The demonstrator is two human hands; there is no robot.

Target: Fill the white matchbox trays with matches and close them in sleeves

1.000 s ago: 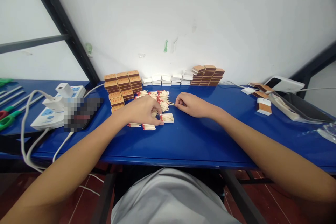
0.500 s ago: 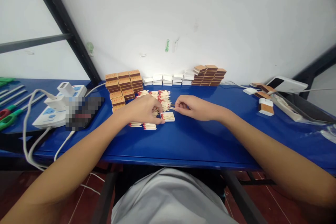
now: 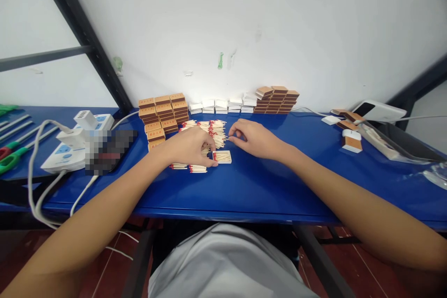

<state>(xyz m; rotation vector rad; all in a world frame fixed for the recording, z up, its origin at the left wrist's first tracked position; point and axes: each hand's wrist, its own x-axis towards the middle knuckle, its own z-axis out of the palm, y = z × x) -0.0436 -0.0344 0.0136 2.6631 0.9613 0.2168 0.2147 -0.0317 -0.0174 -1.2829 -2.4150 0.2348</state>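
My left hand [image 3: 196, 145] grips the left end of a small white matchbox tray [image 3: 227, 161] between thumb and fingers. Several red-tipped matches [image 3: 221, 156] lie inside the tray, heads toward the left. My right hand [image 3: 252, 137] hovers just above and right of the tray, its curled fingers and thumb slightly apart, and I see no match between them. Its fingertips are at the right edge of a pile of loose matches [image 3: 217, 132]. Part of that pile is hidden behind my left hand, while more matches [image 3: 198, 168] stick out below it.
Stacked brown matchboxes [image 3: 161, 111] stand at the back left, and more matchboxes [image 3: 277, 101] at the back right. White trays [image 3: 221, 105] line the wall between them. A power strip [image 3: 66, 151] and a phone [image 3: 117, 151] lie left; loose matchboxes [image 3: 351, 141] lie right.
The right hand has moved slightly up and left, to the edge of the match pile. Matches seen at its fingertips before no longer show there. The left hand stays on the tray.
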